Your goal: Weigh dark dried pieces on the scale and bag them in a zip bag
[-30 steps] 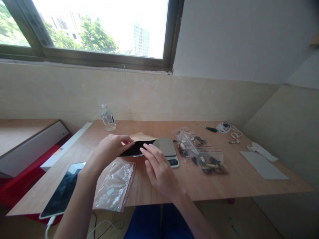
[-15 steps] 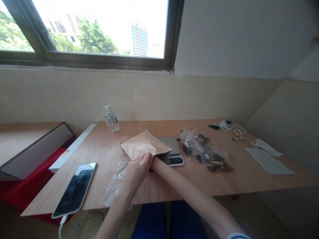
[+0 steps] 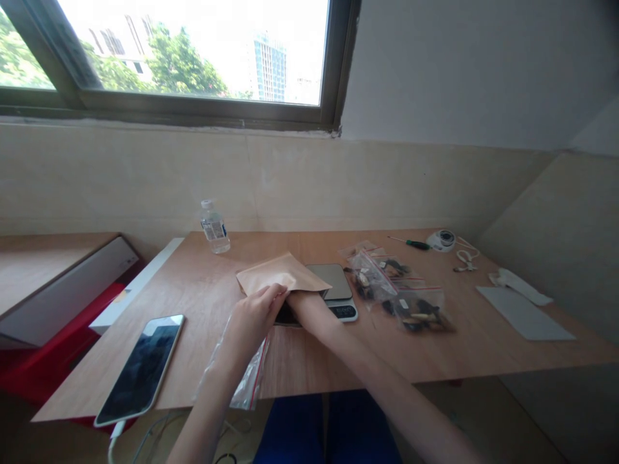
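Note:
A brown paper pouch (image 3: 275, 272) lies tilted on the table, its mouth facing me and its right side over part of a digital scale (image 3: 338, 283). My left hand (image 3: 258, 309) pinches the upper lip of the pouch's mouth. Inside the pouch is my right hand (image 3: 305, 305); its fingers are hidden, so whatever it holds does not show. Beneath my left forearm lies an empty-looking clear zip bag (image 3: 250, 380) with a red seal line. Clear zip bags with dark and tan dried pieces (image 3: 420, 310) rest to the right of the scale.
A phone (image 3: 140, 370) with a plugged-in cable lies at the front left. A water bottle (image 3: 215, 229) stands at the back. Toward the right are a screwdriver (image 3: 416, 245), a white dome camera (image 3: 442, 240) and a white sheet (image 3: 525, 314).
My right hand has drawn back somewhat, with more of its wrist outside the pouch. My left hand has shifted slightly left, still pinching the lip. The pouch looks flatter.

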A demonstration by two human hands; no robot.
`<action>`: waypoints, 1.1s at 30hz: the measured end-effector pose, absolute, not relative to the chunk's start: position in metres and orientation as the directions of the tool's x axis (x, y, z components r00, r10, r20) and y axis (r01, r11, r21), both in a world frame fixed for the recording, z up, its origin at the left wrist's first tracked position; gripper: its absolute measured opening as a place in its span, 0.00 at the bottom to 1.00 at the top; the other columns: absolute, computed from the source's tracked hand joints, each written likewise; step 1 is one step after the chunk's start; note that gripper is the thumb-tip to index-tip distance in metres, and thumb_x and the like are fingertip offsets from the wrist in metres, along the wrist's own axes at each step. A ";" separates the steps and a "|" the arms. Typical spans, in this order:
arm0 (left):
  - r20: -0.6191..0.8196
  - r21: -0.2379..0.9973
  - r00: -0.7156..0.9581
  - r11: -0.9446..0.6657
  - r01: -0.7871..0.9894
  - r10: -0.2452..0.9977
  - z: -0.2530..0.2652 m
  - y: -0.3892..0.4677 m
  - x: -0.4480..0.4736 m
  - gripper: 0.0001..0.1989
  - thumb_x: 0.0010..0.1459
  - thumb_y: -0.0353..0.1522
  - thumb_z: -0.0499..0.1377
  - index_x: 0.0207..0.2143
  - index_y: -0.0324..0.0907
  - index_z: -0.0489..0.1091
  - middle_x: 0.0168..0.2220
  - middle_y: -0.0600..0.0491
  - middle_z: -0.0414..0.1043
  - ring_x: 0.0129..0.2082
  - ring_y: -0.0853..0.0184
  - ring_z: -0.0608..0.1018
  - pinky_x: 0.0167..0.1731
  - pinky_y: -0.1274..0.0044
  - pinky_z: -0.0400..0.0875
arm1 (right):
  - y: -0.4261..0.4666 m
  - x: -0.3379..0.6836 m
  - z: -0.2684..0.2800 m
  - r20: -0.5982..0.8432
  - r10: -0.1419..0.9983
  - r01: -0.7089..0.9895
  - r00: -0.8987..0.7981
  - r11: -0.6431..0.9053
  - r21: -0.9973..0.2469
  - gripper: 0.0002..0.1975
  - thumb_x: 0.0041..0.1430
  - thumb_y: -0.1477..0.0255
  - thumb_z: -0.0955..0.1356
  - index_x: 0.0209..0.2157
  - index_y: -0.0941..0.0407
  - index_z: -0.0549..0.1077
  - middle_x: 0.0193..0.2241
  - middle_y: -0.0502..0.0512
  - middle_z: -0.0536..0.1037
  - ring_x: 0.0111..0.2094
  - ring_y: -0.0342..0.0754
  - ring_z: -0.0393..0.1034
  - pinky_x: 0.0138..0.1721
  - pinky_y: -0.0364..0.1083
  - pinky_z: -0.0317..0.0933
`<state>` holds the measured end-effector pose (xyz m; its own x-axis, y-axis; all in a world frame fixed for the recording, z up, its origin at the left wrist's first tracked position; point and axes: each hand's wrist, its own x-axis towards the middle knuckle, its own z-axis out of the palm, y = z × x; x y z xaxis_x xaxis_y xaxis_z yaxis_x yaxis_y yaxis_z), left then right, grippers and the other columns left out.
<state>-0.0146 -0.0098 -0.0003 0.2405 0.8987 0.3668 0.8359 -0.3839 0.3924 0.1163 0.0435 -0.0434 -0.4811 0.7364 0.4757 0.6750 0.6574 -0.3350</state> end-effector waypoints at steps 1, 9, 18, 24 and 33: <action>0.359 0.396 0.239 -0.379 0.836 0.902 0.003 -0.008 -0.016 0.12 0.63 0.36 0.48 0.36 0.44 0.69 0.35 0.51 0.78 0.30 0.66 0.79 0.26 0.79 0.65 | 0.039 0.124 -0.038 0.440 0.739 0.682 -0.510 0.659 -0.316 0.13 0.60 0.80 0.62 0.44 0.57 0.73 0.43 0.60 0.77 0.45 0.52 0.71 0.47 0.49 0.64; 0.318 0.422 0.212 -0.338 0.841 0.924 0.028 0.006 -0.024 0.13 0.62 0.38 0.48 0.37 0.45 0.71 0.33 0.52 0.78 0.32 0.63 0.79 0.29 0.77 0.66 | 0.016 0.147 -0.005 0.402 0.705 0.708 -0.584 0.685 -0.171 0.17 0.58 0.85 0.61 0.47 0.58 0.70 0.41 0.60 0.77 0.42 0.52 0.73 0.44 0.50 0.67; 0.332 0.416 0.158 -0.295 0.860 0.930 0.045 0.024 -0.027 0.14 0.59 0.40 0.50 0.33 0.44 0.73 0.28 0.52 0.78 0.28 0.63 0.79 0.26 0.78 0.64 | 0.013 0.162 -0.007 0.628 0.745 0.297 -0.225 0.666 -0.684 0.15 0.60 0.80 0.60 0.46 0.53 0.69 0.46 0.54 0.75 0.50 0.46 0.68 0.53 0.49 0.62; 0.375 0.395 0.089 -0.246 0.885 0.923 0.041 0.042 -0.031 0.15 0.59 0.41 0.51 0.33 0.43 0.74 0.28 0.50 0.78 0.29 0.62 0.79 0.28 0.77 0.64 | 0.028 0.173 -0.023 0.472 0.882 -0.031 0.001 0.472 -0.881 0.09 0.60 0.69 0.64 0.42 0.55 0.67 0.43 0.57 0.76 0.44 0.47 0.73 0.46 0.49 0.67; 0.377 0.416 0.079 -0.245 0.876 0.923 0.038 0.043 -0.037 0.16 0.59 0.43 0.51 0.34 0.44 0.74 0.28 0.51 0.78 0.29 0.63 0.79 0.27 0.78 0.64 | 0.083 0.229 -0.108 0.406 0.911 0.626 -0.078 0.361 -0.691 0.20 0.49 0.83 0.61 0.44 0.57 0.71 0.42 0.59 0.76 0.45 0.49 0.70 0.49 0.53 0.63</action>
<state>-0.0370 0.0432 0.0384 0.0789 0.9231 0.3765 0.8759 -0.2445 0.4160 0.2287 0.0831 -0.1084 -0.0776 0.9107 0.4057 0.6260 0.3612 -0.6911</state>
